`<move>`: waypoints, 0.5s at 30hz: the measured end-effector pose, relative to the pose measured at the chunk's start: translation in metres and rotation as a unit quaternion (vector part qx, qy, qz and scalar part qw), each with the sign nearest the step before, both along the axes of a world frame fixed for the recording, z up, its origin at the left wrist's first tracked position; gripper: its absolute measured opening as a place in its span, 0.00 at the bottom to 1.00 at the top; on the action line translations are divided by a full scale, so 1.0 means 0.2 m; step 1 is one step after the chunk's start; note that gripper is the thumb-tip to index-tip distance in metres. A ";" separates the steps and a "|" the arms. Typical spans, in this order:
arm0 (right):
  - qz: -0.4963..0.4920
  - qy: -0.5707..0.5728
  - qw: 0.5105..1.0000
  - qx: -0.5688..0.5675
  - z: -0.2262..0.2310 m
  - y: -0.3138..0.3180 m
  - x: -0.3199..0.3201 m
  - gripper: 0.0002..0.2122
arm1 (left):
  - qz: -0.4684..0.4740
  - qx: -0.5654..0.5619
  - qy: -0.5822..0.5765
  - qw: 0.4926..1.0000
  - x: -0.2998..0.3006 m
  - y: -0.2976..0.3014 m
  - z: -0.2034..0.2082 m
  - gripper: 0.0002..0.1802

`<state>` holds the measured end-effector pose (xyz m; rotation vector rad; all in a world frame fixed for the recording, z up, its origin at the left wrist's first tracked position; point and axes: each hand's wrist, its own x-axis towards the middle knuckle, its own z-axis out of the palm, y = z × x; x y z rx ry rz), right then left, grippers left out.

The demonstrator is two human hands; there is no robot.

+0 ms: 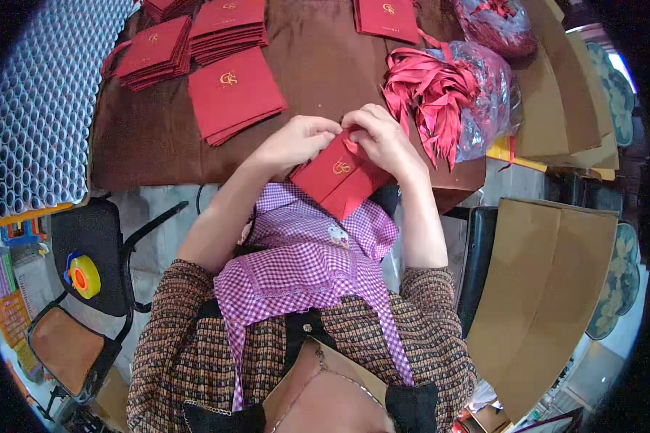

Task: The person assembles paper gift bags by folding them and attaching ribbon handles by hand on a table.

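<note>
Over the table's near edge I have a flat red paper gift bag [338, 172] with a gold emblem, tilted, a lower flap hanging toward my lap. At its upper edge, the fingers of my left hand [301, 144] are pinched together. My right hand [384, 143] grips the same edge from the right, its thumb and fingertips closed near a small strip of red ribbon [351, 144]. The two hands almost touch. How the ribbon sits in the bag is partly covered by my fingers. Beyond my left hand lies a short stack of similar red bags [237, 94].
More red stacks [153, 50] stand at the far left and another stack [386, 18] far right. Loose red ribbons [433, 90] spill from a clear plastic bag [495, 101] on the brown-covered table [318, 72]. Cardboard [542, 289] stands at right, a chair [87, 252] at left.
</note>
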<state>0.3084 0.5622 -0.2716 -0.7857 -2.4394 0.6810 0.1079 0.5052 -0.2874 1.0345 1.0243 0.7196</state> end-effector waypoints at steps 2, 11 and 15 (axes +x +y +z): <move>0.011 0.000 1.000 -0.026 0.00 0.01 0.00 0.11 | -0.017 0.034 0.003 0.999 -0.03 0.03 -0.07 0.16; 0.066 -0.014 0.991 -0.115 0.01 0.03 0.00 0.08 | -0.022 0.126 0.158 0.979 0.02 0.01 -0.06 0.08; 0.093 -0.040 0.988 -0.116 0.01 0.04 0.00 0.07 | 0.035 0.385 0.223 0.895 0.01 0.01 -0.22 0.06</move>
